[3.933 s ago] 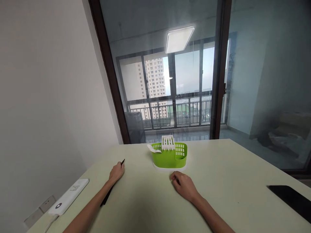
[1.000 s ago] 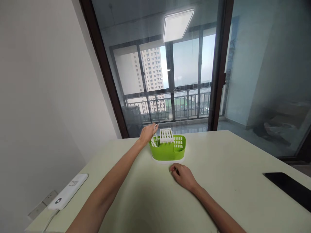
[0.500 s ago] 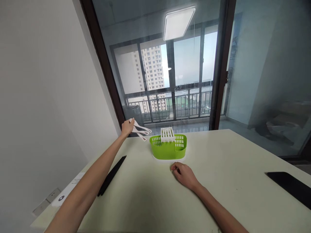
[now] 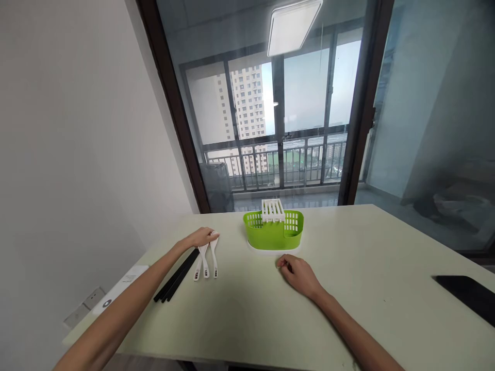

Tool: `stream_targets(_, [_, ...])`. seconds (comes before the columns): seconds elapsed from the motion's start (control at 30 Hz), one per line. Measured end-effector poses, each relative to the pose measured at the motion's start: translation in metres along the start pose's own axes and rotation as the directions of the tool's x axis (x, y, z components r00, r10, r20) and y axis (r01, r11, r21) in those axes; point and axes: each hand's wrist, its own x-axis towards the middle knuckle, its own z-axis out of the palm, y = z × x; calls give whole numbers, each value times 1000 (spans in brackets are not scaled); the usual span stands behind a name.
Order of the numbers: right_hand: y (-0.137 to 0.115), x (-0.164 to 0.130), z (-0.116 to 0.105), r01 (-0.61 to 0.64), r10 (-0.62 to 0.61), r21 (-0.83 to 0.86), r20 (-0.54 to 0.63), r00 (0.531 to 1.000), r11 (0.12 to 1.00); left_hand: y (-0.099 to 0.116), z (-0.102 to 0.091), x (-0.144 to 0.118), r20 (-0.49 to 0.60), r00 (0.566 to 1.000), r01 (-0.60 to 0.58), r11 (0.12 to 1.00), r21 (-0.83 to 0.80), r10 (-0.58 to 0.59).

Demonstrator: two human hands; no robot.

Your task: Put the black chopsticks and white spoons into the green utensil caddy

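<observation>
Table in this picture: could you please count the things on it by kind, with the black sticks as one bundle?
White long-handled spoons: 3
Bundle of thin black sticks: 1
Green-and-white plastic basket: 1
White rectangular device: 1
Black flat object, partly cut off: 1
Total: 7

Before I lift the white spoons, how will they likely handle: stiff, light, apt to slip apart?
The white spoons look stiff, their handles clean-edged without any droop. They're probably light, being so slender. With the three handles splayed and the left hand at the other ends, they may come up unevenly or slip apart.
</observation>
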Motion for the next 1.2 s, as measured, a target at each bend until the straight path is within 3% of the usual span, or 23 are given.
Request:
stream_targets(0.33, [-1, -2, -3, 7, -7, 11, -4, 1000, 1000, -12, 23, -7, -38, 995, -86, 992, 91, 90])
stream_targets(0.57, [1, -3, -4, -1, 1, 10, 0, 1000, 1000, -23, 35, -10, -105, 990, -67, 979, 193, 89])
stream_targets(0.77, [1, -3, -5, -6, 6, 12, 2, 1000, 1000, -19, 46, -15, -143, 987, -33, 958, 284, 76])
stream_targets(1.03, [2, -3, -4, -2, 2, 19, -2, 1000, 1000, 4, 42, -17, -201, 976, 0, 918, 397, 87])
stream_targets(1.13, [3, -3, -3, 1, -1, 21, -1, 1000, 1000, 27, 30, -12, -286, 952, 22, 909, 415, 108])
stream_targets(1.2, [3, -3, -3, 1, -1, 22, -3, 1000, 1000, 55, 19, -8, -370, 917, 21, 910, 413, 146])
